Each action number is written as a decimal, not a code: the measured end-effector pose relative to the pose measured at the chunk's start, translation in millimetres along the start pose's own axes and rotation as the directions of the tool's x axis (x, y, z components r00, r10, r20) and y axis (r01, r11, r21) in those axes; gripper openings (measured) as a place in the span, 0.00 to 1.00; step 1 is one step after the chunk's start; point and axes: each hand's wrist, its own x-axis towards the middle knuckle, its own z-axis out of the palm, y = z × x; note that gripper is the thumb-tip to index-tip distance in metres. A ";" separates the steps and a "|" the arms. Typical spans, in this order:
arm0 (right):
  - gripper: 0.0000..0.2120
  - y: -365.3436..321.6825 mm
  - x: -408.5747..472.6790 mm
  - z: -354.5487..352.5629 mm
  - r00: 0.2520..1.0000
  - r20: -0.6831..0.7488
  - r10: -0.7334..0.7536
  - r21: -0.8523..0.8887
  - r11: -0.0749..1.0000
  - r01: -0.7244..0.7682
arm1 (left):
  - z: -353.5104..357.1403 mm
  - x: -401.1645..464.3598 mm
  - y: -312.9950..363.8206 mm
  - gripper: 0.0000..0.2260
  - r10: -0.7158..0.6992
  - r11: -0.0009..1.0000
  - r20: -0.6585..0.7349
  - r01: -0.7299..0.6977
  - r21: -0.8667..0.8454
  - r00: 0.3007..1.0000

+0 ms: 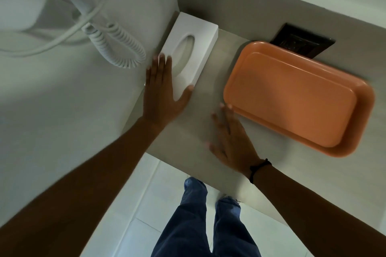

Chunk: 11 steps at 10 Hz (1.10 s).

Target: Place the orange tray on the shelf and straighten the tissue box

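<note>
- On the grey shelf (200,123), the orange tray (296,98) is seen lying flat, already set down, its far corner close to a dark wall socket (302,40) and its long side angled to the shelf edge.
- Left hand (163,92): laid flat and open on the near end of the white tissue box (190,52), fingers spread on top, thumb against the box's near right corner; nothing is gripped, only pressed.
- Right hand (231,142): open, fingers extended, palm down over bare shelf; fingertips are just beside the tray's near-left corner, contact cannot be told because of blur. Nothing is held.
- Tissue box is placed at the shelf's left end, beside the wall, skewed diagonally to the shelf edges; the oval slot faces up.
- Step judged: tray placement looks done; box straightening is in hand.
- Risk: the box's near end sits close to the shelf's left edge, so a push toward that side could tip it off.
- Risk: a flat palm gives weak control, so the box may slide without turning or overshoot.
- Risk: the coiled white cord (117,46) hangs just beside the box and could be snagged by the left hand.
- Risk: the tray could be nudged askew by the right hand if it is swept sideways.
</note>
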 end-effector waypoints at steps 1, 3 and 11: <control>0.32 -30.1 71.6 -15.6 0.932 -0.207 0.299 0.396 0.896 -0.200 | 3.0 -37.9 -4.2 0.39 0.018 1.000 0.024 -0.017 -0.013 1.000; 0.31 -44.6 182.9 -27.9 0.758 0.021 0.652 0.690 0.539 -0.483 | 11.4 -44.8 -2.6 0.36 -0.011 0.997 0.020 0.013 -0.073 1.000; 0.29 -41.2 177.9 -41.3 0.757 0.126 0.642 0.642 0.528 -0.555 | 1.3 7.9 13.9 0.29 0.134 0.981 -0.042 -0.139 -0.139 0.990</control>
